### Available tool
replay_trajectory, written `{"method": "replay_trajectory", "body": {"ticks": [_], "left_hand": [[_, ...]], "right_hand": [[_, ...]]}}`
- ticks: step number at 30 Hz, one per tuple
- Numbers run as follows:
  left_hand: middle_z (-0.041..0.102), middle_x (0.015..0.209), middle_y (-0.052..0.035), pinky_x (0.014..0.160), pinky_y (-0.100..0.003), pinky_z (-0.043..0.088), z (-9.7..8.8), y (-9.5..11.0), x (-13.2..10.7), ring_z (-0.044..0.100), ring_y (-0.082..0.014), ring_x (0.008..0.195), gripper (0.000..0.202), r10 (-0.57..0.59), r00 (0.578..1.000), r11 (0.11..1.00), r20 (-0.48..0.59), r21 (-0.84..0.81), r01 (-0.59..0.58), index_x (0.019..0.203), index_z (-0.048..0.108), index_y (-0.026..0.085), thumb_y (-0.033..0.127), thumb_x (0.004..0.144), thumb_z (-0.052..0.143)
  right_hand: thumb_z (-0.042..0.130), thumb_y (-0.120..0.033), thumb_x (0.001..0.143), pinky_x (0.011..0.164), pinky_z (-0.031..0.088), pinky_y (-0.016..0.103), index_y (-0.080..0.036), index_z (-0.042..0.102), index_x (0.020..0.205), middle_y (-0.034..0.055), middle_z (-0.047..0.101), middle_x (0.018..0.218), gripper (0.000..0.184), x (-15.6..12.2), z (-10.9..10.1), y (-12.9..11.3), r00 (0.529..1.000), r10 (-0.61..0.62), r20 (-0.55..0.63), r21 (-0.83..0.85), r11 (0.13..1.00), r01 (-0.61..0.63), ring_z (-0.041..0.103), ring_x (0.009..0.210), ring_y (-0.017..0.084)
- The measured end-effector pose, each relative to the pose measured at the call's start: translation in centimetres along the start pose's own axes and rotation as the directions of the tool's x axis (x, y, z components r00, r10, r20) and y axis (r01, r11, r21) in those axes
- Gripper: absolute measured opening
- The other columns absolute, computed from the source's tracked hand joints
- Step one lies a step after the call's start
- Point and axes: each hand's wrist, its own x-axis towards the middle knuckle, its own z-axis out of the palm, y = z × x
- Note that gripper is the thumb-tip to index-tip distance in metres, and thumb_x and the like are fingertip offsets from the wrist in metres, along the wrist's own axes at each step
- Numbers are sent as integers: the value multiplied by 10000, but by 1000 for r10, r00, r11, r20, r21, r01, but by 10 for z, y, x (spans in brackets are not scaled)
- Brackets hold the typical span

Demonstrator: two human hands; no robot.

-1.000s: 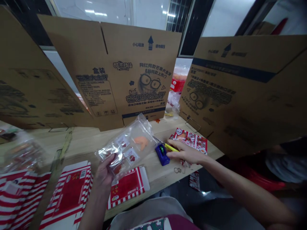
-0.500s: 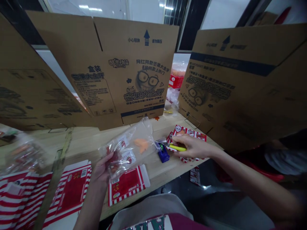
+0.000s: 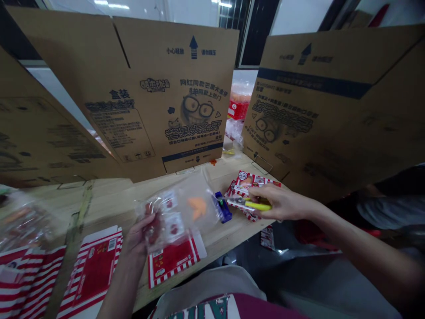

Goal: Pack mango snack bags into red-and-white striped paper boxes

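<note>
My left hand [image 3: 141, 237] is closed on the lower corner of a clear plastic bag [image 3: 181, 208] that holds small red-and-white sachets and an orange piece. The bag hangs tilted above the wooden table [image 3: 109, 199]. My right hand [image 3: 280, 203] is closed on a yellow-handled tool [image 3: 257, 205], lifted just above a pile of red printed packets [image 3: 247, 186]. A small blue tape dispenser [image 3: 223, 207] rests on the table between the bag and my right hand.
Flat red-and-white striped cartons [image 3: 172, 259] lie near the table's front edge and at the left [image 3: 36, 283]. Tall brown cardboard boxes [image 3: 172, 88] stand like walls behind and to the right [image 3: 332, 110]. A clear bag of goods [image 3: 23, 221] lies at far left.
My right hand has picked up the yellow-handled tool from beside the blue dispenser and drawn it to the right. The bag has sunk slightly in my left hand.
</note>
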Motion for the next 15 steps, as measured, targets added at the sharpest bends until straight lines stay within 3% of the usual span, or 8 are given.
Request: {"method": "replay_trajectory", "body": {"ticks": [6,11,15], "left_hand": [[678,552,-20,441,-225,567,-6,1,4,632,-156,397,306,-23,998,1000,-62,14,24,996,686,167,38,735,588],[711,619,-26,498,-217,571,7,-12,8,678,-155,494,330,-40,999,995,-7,-92,39,980,688,187,-4,779,510],[721,644,-41,565,-237,579,2,-19,21,696,-163,550,324,-54,998,990,35,-129,58,954,689,176,-20,803,479]], "right_hand": [[540,-310,835,593,303,259,-205,409,759,-19,422,719,184,-5,-4,6,991,81,-109,32,996,-78,381,636,133],[611,-416,799,682,367,291,-201,476,886,10,508,844,269,-3,1,2,982,135,-136,91,988,-123,471,761,182],[608,-524,803,698,399,303,-195,536,936,27,533,895,362,-8,4,15,963,184,-195,224,965,-139,497,804,203]]}}
